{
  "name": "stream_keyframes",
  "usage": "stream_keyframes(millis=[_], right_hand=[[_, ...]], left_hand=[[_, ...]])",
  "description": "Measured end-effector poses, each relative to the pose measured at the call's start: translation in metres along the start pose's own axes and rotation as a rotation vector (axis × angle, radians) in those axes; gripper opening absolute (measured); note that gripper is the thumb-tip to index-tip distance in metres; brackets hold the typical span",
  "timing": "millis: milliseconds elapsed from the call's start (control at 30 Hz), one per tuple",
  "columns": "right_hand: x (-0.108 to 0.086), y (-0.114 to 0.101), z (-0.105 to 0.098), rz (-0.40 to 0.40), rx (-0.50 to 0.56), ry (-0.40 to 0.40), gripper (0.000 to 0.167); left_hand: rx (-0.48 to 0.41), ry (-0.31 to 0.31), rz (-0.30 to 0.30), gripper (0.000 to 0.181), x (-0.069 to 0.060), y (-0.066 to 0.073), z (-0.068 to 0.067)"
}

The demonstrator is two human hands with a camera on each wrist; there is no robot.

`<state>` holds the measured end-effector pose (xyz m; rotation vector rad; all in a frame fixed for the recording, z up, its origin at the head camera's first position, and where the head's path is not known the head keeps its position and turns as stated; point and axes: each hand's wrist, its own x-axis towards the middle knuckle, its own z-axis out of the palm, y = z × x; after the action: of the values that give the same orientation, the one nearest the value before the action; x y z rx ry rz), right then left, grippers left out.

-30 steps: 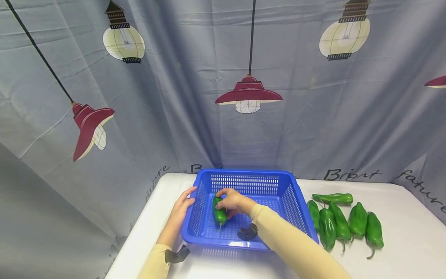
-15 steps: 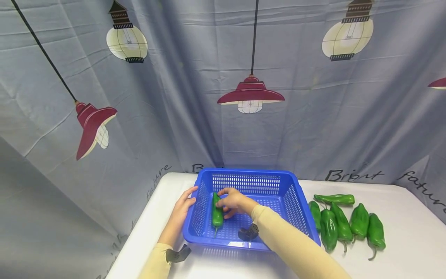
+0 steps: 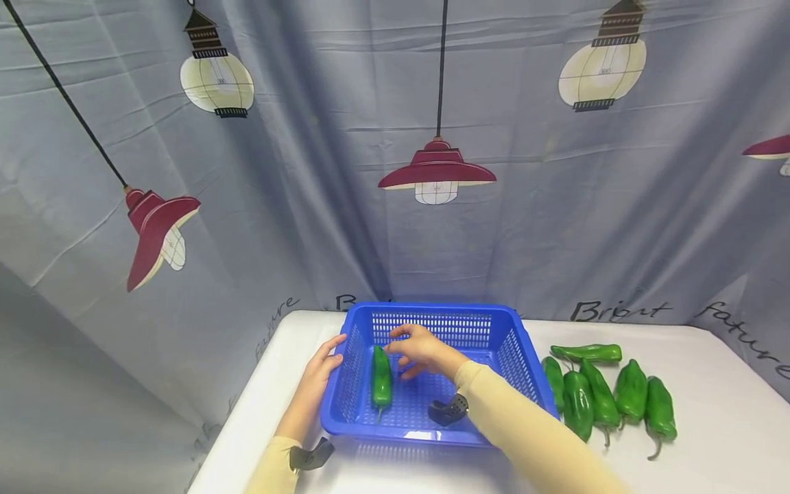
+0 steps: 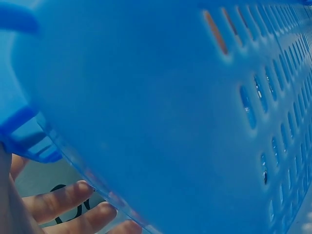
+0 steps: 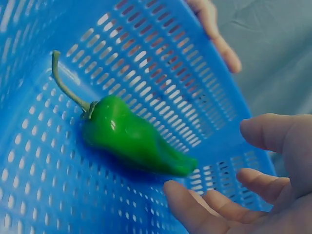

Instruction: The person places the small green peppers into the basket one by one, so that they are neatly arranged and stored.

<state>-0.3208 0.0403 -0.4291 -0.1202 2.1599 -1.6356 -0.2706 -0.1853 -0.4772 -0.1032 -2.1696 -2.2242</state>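
A green pepper (image 3: 381,379) lies in the left part of a blue perforated plastic basket (image 3: 426,434), its stem toward the front. My right hand (image 3: 421,348) is just right of the pepper, inside the basket, its fingers spread and holding nothing. In the right wrist view, the fingertips (image 5: 176,189) are near the narrow tip of the pepper (image 5: 131,139), apart from it. At the basket's left rim rests my left hand (image 3: 319,367), its fingers fairly straight against the edge. The left wrist view shows its fingers (image 4: 87,222) beside the basket wall (image 4: 146,122); the thumb is hidden there.
Several more green peppers (image 3: 632,391) lie on the white table (image 3: 710,439) to the right of the basket. A grey curtain (image 3: 308,171) printed with lamps hangs behind the table. A dark wrist strap (image 3: 449,409) sits on my right wrist.
My right hand has let go of the pepper, which now lies on the basket floor, and has moved slightly up and right. My left hand stays at the rim.
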Motion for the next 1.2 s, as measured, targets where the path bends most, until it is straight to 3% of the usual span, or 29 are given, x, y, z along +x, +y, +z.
stream_keyframes(millis=[167,300,733,933,1000,1133,1200], right_hand=[[-0.015,0.002,-0.020,-0.029,0.003,0.026,0.051],[-0.032,0.004,-0.048,-0.050,-0.027,0.035,0.052],[-0.119,0.010,-0.184,-0.100,-0.081,0.125,0.061],[-0.159,0.041,-0.239,-0.079,-0.104,0.205,0.064],[-0.171,0.056,-0.255,-0.079,-0.086,0.235,0.055],[-0.196,0.089,-0.287,-0.079,-0.009,0.269,0.021],[-0.209,0.103,-0.301,-0.078,0.037,0.270,0.024]], left_hand=[[0.000,0.009,0.000,0.047,-0.002,0.002,-0.003],[0.004,-0.004,-0.005,0.047,-0.002,0.000,-0.007],[0.019,0.006,-0.010,0.048,-0.002,-0.003,-0.009],[0.013,0.003,-0.026,0.048,-0.003,-0.002,-0.008],[0.003,0.004,-0.029,0.049,-0.004,-0.002,-0.008],[0.009,-0.018,-0.014,0.049,-0.003,-0.003,-0.007],[0.012,-0.025,-0.006,0.049,-0.003,-0.004,-0.006]])
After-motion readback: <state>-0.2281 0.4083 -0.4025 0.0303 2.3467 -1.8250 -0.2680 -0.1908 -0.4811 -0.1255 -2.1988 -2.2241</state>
